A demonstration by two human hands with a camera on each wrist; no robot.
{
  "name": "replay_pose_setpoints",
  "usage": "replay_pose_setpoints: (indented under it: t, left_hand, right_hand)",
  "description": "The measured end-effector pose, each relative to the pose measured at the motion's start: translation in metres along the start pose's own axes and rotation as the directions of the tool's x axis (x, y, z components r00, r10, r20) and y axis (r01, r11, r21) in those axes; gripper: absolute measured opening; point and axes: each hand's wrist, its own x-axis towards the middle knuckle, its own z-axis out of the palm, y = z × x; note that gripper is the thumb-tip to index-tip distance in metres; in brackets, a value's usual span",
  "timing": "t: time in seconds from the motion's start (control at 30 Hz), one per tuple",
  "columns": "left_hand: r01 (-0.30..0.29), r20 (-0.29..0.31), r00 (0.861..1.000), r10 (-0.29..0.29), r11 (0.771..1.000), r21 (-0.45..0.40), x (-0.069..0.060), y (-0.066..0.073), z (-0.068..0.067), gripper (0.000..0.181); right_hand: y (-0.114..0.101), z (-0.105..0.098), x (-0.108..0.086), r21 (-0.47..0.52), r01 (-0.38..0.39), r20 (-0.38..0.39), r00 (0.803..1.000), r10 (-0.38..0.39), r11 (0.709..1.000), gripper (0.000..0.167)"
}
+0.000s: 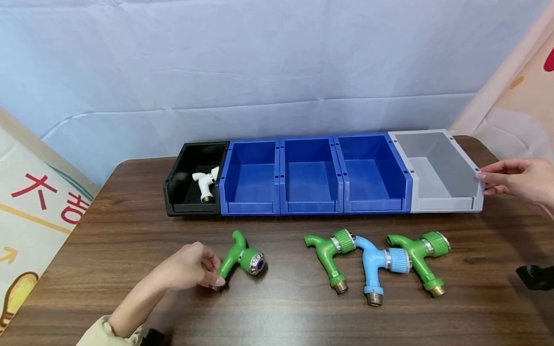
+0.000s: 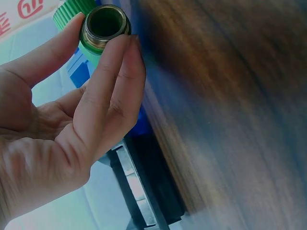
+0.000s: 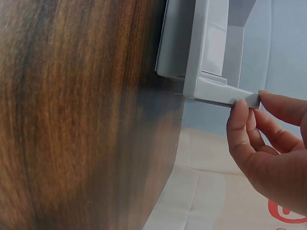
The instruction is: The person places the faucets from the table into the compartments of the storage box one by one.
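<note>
My left hand pinches a green faucet by its lower end, thumb and fingers on either side. In the left wrist view its brass threaded inlet faces the camera between the fingertips. Whether the faucet touches the table cannot be told. At the far right, my right hand pinches the front side edge of a grey bin. The right wrist view shows thumb and fingers of the right hand on that bin's corner.
Left of the grey bin stand three blue bins and a black bin with a white faucet inside. In front lie a green faucet, a light-blue faucet and another green faucet on the wooden table.
</note>
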Motion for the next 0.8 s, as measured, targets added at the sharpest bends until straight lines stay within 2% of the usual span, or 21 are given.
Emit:
replay_pose_setpoints:
  t: [0.1, 0.13, 0.17, 0.2, 0.33, 0.37, 0.43, 0.67, 0.73, 0.8]
  left_hand:
    - [-0.004, -0.011, 1.0, 0.004, 1.0, 0.003, 0.001, 0.002, -0.002, 0.019]
    - [-0.007, -0.017, 1.0, 0.007, 1.0, 0.005, 0.001, 0.002, -0.003, 0.019]
    - [-0.009, -0.023, 1.0, 0.009, 1.0, 0.007, 0.001, 0.003, -0.004, 0.02]
    - [-0.011, -0.032, 0.999, 0.011, 1.0, 0.01, 0.001, 0.003, -0.005, 0.02]
    - [-0.009, -0.068, 0.998, 0.011, 1.0, 0.024, 0.002, 0.004, -0.007, 0.019]
    - [-0.007, -0.077, 0.997, 0.009, 1.0, 0.026, 0.002, 0.005, -0.008, 0.019]
    - [0.003, -0.091, 0.996, -0.002, 1.0, 0.016, 0.002, 0.006, -0.009, 0.018]
    - [0.027, -0.108, 0.994, -0.031, 0.999, -0.036, 0.003, 0.009, -0.012, 0.016]
    - [0.03, -0.112, 0.993, -0.034, 0.999, -0.04, 0.004, 0.009, -0.013, 0.016]
    - [0.031, -0.115, 0.993, -0.036, 0.999, -0.045, 0.004, 0.008, -0.013, 0.015]
  right_hand:
    - [0.011, -0.003, 0.006, 0.022, 0.006, 0.0, 1.0, -0.006, 1.0, 0.004]
    - [0.012, -0.004, 0.007, 0.021, 0.011, 0.012, 1.0, -0.011, 1.0, 0.01]
    - [0.015, -0.004, 0.008, 0.02, 0.008, 0.004, 1.0, -0.009, 1.0, 0.003]
    - [0.015, -0.005, 0.009, 0.009, 0.009, 0.007, 1.0, -0.009, 1.0, 0.01]
    - [0.028, -0.007, 0.017, 0.002, 0.019, -0.009, 1.0, -0.019, 1.0, 0.011]
    - [0.033, -0.008, 0.019, -0.002, 0.026, -0.019, 0.999, -0.026, 1.0, 0.004]
    - [0.037, -0.009, 0.021, 0.017, 0.04, -0.027, 0.999, -0.04, 0.999, 0.003]
    - [-0.004, 0.002, -0.003, -0.001, 0.024, 0.004, 1.0, -0.024, 1.0, 0.003]
    - [0.002, 0.001, 0.0, -0.002, 0.018, -0.018, 1.0, -0.018, 1.0, 0.016]
    - [0.013, -0.002, 0.006, -0.001, 0.028, -0.022, 0.999, -0.028, 1.0, 0.012]
